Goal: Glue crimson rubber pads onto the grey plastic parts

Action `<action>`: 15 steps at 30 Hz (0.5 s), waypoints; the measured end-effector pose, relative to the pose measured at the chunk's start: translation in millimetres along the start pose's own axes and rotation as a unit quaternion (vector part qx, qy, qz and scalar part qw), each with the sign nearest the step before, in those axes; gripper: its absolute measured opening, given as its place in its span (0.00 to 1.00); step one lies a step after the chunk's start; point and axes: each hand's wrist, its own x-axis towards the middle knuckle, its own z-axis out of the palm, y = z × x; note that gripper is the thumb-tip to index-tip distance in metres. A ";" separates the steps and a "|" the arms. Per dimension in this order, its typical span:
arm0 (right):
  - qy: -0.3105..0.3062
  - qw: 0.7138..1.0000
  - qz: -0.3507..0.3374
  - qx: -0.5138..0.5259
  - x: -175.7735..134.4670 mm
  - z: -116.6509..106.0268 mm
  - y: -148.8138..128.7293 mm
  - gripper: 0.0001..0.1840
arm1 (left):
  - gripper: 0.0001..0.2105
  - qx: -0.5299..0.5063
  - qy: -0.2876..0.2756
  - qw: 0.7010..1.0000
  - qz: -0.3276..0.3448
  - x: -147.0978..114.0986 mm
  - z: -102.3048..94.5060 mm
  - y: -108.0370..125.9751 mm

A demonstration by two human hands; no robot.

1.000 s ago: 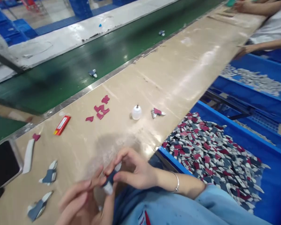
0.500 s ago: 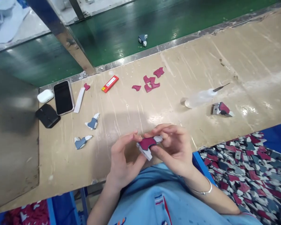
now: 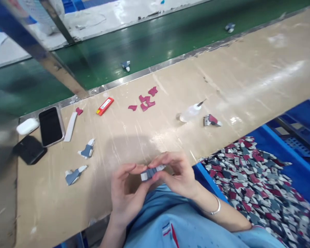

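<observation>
Left hand point(image 3: 124, 200) and right hand point(image 3: 180, 176) are pinching a grey-white piece point(image 3: 151, 173).
Fingers are clamping opposite ends; light, even pressure is probably serving best.

We see a tan surface point(image 3: 237, 91) slanting from 8 o'clock up to 2, where light glares off it. At 12 we have a green strip point(image 3: 175, 44), a white ledge point(image 3: 113, 19) beyond. A metal post point(image 3: 53, 67) leans at 10; a blue bin point(image 3: 284, 146) sits at 4.
</observation>
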 end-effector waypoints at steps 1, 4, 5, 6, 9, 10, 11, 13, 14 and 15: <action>-0.017 1.000 -0.012 -0.017 -1.2 -6.5 -2.9 0.12 | 0.27 0.006 -0.016 1.000 -0.011 -0.9 -1.2 1.2; 0.027 0.994 0.009 -0.105 -22.4 -47.9 -12.0 0.09 | 0.27 0.066 -0.107 0.992 0.005 9.2 -17.7 3.1; 0.130 0.978 0.053 -0.154 -36.0 -70.1 -12.7 0.08 | 0.26 0.104 -0.140 0.985 0.022 18.2 -26.6 2.8; 0.250 0.938 0.113 -0.213 -51.6 -96.2 -10.9 0.09 | 0.25 0.149 -0.160 0.975 0.040 30.5 -36.0 1.8; 0.449 0.783 0.270 -0.334 -98.3 -185.4 10.9 0.27 | 0.17 0.269 -0.209 0.936 0.084 88.4 -57.8 -5.8; 0.437 0.757 0.320 -0.367 -110.2 -212.0 21.4 0.32 | 0.15 0.281 -0.224 0.928 0.097 114.7 -60.2 -10.4; 0.386 0.737 0.373 -0.411 -119.3 -233.6 31.4 0.33 | 0.14 0.296 -0.240 0.920 0.089 143.9 -59.4 -16.6; 0.335 0.689 0.390 -0.510 -128.3 -256.6 44.8 0.31 | 0.12 0.344 -0.247 0.904 0.062 207.4 -48.9 -33.8; 0.319 0.681 0.377 -0.540 -128.4 -257.6 46.9 0.30 | 0.13 0.357 -0.229 0.904 0.052 239.4 -40.4 -44.7; 0.319 0.683 0.358 -0.551 -126.1 -252.4 45.7 0.30 | 0.15 0.363 -0.216 0.905 0.047 270.0 -30.9 -56.6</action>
